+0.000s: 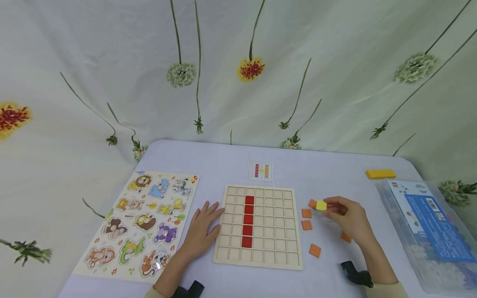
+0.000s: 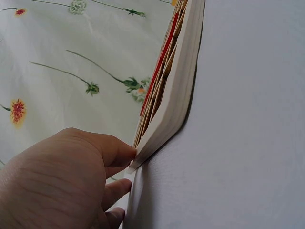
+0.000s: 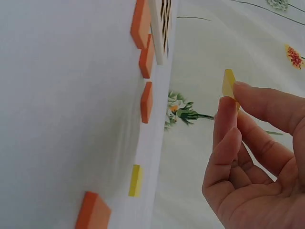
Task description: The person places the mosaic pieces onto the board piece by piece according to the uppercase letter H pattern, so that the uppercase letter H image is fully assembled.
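Observation:
My right hand (image 1: 348, 217) pinches a yellow square tile (image 1: 321, 205) between thumb and fingertips, to the right of a wooden grid board (image 1: 270, 265). In the right wrist view the tile (image 3: 228, 83) is seen nearly edge-on, raised above the table. Several orange tiles (image 1: 307, 213) lie loose between that hand and the board. A second yellow tile (image 3: 135, 180) lies on the table near them. Several red tiles (image 1: 247, 219) fill a vertical run of cells in the board. My left hand (image 1: 203, 227) lies with fingers spread at the board's left edge, thumb touching its side (image 2: 167, 114).
A small pattern card (image 1: 260, 171) lies behind the board. To the left is an animal puzzle sheet (image 1: 138, 223). On the right stands a clear plastic box (image 1: 413, 248) with a blue label, and a yellow bar (image 1: 380, 174) lies behind it. A flowered cloth (image 1: 223, 103) hangs beyond the table.

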{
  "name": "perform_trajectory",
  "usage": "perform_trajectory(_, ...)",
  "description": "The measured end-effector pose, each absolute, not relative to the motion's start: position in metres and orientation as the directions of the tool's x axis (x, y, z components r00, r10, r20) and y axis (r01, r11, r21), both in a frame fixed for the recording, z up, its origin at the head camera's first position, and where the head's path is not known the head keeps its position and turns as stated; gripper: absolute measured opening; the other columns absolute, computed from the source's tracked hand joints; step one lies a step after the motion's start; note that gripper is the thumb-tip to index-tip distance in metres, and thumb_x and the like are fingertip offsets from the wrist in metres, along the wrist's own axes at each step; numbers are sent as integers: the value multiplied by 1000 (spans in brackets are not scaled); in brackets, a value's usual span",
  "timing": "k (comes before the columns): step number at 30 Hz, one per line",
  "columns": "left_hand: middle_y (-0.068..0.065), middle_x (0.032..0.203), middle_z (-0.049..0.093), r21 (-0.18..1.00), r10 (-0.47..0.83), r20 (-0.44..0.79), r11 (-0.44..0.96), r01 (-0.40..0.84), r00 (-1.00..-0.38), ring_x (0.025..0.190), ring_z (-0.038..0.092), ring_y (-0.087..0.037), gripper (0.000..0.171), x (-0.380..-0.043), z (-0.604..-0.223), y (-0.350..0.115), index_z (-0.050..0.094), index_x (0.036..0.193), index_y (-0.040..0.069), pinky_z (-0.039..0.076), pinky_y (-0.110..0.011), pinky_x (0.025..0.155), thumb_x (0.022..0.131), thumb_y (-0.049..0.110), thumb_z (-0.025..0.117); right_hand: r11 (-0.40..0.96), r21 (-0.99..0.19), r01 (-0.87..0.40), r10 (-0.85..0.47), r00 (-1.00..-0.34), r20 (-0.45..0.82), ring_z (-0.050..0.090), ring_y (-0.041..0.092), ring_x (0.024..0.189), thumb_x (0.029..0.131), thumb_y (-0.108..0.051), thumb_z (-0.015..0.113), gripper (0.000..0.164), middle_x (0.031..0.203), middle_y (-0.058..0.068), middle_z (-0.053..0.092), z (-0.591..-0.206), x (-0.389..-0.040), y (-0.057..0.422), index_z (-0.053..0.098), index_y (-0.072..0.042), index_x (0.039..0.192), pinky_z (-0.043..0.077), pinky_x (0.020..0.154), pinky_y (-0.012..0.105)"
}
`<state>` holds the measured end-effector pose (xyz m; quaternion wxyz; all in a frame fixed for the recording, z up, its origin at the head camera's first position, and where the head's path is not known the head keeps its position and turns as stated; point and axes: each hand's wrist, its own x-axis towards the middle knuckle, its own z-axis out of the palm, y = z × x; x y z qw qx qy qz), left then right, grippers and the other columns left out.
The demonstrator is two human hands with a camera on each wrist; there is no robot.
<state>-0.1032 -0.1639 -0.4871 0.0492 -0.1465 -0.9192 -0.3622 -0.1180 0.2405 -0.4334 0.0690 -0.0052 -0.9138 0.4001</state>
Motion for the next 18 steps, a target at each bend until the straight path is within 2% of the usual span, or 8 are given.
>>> perform_trajectory(3,-14,153,42,655,236,192,692,304,-953,148,21,-40,47,-104,-487,-163,55,138,9,10,-58,120,91,10,59,682,-728,-71,49,-989,143,64,13,77,81,-14,79,32,93,6,68,-459,-132,253,69,-10,111,57,61,24)
perform_trajectory(7,-14,152,43,649,238,195,696,307,-952,148,21,-40,47,-105,-487,-163,55,138,9,10,-58,120,91,10,59,657,-750,-71,26,-993,116,64,9,78,83,-15,77,33,97,7,69,-437,-131,238,69,-9,115,55,65,16)
perform_trajectory(10,-15,152,43,636,239,209,703,317,-948,148,22,-41,47,-105,-487,-163,55,138,9,11,-59,119,91,9,59,621,-782,-48,13,-997,72,64,11,78,83,-4,75,33,97,14,69,-396,-118,211,68,0,114,54,65,16)
perform_trajectory(18,-16,151,44,631,241,225,702,330,-944,147,24,-43,47,-104,-485,-163,55,137,8,12,-60,118,91,9,59,571,-819,-52,-45,-998,33,64,18,79,81,-1,75,33,94,12,69,-396,-123,181,68,-3,114,56,63,22)
